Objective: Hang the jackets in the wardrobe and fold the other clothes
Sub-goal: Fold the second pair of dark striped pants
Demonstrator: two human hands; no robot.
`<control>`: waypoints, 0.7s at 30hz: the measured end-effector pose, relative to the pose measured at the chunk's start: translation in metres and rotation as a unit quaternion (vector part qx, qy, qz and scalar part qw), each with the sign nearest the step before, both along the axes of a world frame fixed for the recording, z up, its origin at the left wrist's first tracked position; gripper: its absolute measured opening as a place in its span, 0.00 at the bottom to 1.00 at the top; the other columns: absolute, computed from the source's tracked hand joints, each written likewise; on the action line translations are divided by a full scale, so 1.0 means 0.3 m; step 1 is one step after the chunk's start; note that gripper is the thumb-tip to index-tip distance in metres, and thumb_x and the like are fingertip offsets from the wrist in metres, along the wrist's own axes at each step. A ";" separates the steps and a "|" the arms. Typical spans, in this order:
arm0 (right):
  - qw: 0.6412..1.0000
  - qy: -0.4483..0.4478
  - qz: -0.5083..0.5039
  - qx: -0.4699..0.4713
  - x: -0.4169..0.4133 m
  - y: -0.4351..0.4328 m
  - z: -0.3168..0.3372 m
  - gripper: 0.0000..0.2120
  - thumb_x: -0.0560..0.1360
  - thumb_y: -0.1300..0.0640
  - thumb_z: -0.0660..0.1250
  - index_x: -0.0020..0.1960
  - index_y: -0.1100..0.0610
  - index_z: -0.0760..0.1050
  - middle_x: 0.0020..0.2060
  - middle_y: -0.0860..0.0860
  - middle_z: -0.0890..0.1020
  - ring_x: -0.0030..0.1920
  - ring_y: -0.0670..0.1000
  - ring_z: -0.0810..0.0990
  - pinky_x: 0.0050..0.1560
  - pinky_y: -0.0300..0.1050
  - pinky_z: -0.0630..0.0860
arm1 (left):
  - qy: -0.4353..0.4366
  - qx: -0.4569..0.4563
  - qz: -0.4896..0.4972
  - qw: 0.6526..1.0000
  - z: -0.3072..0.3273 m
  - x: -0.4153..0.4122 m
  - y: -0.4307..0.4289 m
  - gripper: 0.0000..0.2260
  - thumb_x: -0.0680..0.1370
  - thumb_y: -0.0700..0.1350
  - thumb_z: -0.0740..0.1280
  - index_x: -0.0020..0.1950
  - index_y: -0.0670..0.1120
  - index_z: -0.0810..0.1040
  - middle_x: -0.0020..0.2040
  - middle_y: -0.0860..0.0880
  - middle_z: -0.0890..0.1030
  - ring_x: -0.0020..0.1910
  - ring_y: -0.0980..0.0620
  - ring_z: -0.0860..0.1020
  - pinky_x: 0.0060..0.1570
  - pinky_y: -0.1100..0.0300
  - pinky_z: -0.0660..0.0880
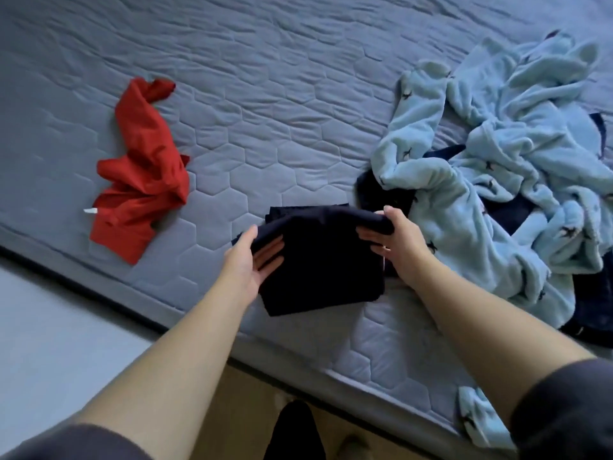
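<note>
A dark navy garment (pixel 318 257), folded into a rough square, lies near the front edge of the grey quilted mattress (pixel 265 111). My left hand (pixel 252 260) holds its left side, thumb on top and fingers under a fold. My right hand (pixel 394 240) grips its upper right corner, thumb over the cloth. A crumpled red garment (pixel 142 174) lies to the left. A heap of light blue fleece (pixel 497 167) with small dark prints lies to the right.
Dark clothing (pixel 374 190) shows under the blue fleece and at the right edge (pixel 593 310). A blue fleece piece (pixel 477 416) hangs over the mattress's front edge. Pale floor (pixel 49 327) lies to the lower left. My dark trouser leg (pixel 295 429) stands by the bed.
</note>
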State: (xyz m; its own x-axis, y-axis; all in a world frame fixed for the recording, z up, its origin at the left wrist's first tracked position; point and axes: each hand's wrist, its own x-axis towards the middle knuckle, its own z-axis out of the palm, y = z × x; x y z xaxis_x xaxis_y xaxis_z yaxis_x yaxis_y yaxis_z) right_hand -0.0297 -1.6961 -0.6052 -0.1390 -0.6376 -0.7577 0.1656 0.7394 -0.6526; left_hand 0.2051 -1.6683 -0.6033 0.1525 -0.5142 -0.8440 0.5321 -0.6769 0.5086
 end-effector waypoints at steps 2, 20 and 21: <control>1.000 0.006 0.016 -0.023 0.029 -0.105 -0.085 0.09 0.79 0.48 0.56 0.52 0.49 0.74 0.44 0.48 0.85 0.50 0.48 0.82 0.51 0.49 0.67 | -0.011 -0.033 -0.028 0.999 -0.071 -0.005 -0.123 0.14 0.81 0.51 0.60 0.64 0.47 0.73 0.58 0.45 0.79 0.55 0.49 0.78 0.48 0.52 0.75; 0.977 0.040 0.182 0.106 -0.028 0.020 -0.359 0.25 0.63 0.49 0.79 0.55 0.58 0.78 0.48 0.53 0.85 0.45 0.52 0.85 0.42 0.43 0.80 | -0.021 0.092 -0.202 0.975 -0.267 -0.021 0.043 0.33 0.54 0.52 0.79 0.57 0.42 0.79 0.49 0.42 0.84 0.49 0.42 0.83 0.54 0.47 0.78; 0.974 0.013 0.188 0.126 -0.043 0.052 -0.317 0.26 0.62 0.49 0.80 0.55 0.59 0.79 0.47 0.54 0.85 0.45 0.53 0.85 0.44 0.44 0.80 | -0.014 0.089 -0.200 0.976 -0.217 -0.026 0.078 0.32 0.56 0.50 0.79 0.57 0.42 0.80 0.49 0.42 0.84 0.49 0.42 0.83 0.53 0.48 0.78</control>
State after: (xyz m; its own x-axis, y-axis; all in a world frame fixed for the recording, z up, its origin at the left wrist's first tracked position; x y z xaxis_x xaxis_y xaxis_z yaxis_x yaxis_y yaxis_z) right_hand -0.0426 -1.6806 -0.7003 0.0461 -0.4411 -0.8963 -0.1619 0.8821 -0.4424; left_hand 0.1973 -1.6450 -0.6684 -0.0061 -0.3832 -0.9236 0.1957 -0.9062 0.3747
